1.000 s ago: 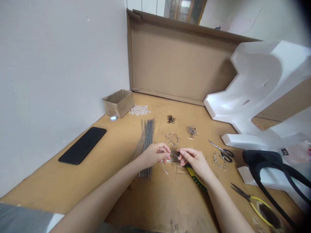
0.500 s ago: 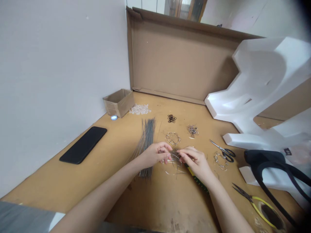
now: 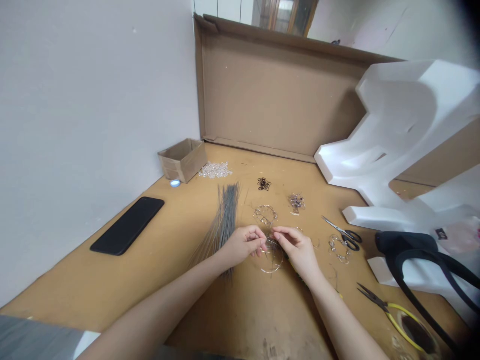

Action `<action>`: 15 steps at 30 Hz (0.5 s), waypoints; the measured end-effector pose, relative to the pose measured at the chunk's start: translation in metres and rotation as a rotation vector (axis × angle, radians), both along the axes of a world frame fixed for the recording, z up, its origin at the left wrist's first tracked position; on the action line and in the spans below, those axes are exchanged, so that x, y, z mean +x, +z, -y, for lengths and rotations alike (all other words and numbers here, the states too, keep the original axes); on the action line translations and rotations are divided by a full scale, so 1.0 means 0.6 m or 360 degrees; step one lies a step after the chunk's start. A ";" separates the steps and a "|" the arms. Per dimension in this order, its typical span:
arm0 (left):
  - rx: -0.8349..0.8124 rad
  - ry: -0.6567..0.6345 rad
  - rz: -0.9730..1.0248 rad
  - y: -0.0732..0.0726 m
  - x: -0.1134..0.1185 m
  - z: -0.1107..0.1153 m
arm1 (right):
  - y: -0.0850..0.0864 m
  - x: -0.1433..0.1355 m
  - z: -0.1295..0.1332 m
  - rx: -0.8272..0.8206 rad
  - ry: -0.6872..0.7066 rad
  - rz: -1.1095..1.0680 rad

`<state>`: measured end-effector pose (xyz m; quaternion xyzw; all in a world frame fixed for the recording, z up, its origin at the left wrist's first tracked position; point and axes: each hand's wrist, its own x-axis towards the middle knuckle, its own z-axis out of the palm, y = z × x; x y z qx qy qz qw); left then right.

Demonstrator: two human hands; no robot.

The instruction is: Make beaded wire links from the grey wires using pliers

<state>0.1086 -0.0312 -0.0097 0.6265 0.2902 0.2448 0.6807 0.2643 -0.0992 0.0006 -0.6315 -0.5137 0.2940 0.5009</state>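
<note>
Head cam: left hand (image 3: 243, 244) and right hand (image 3: 298, 247) both pinch a thin wire ring (image 3: 272, 256) over the table (image 3: 112, 280), beside the wire bundle (image 3: 225, 215).

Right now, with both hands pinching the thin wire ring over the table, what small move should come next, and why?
Probably a small twist at the pinch: the left hand and right hand meet fingertip to fingertip at the top of the wire ring, which hangs loosely below, so the join there looks unfinished.
</note>
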 end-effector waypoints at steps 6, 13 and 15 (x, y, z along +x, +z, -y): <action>-0.0056 -0.0135 0.0046 -0.007 0.001 0.001 | 0.007 0.003 -0.002 -0.0004 -0.0036 -0.0577; -0.0073 -0.0232 0.0099 0.020 -0.013 -0.008 | 0.014 0.029 0.006 0.0301 0.0019 0.0660; -0.0060 -0.0211 0.0107 0.020 -0.013 -0.008 | 0.014 0.029 0.008 0.0361 0.0150 0.0908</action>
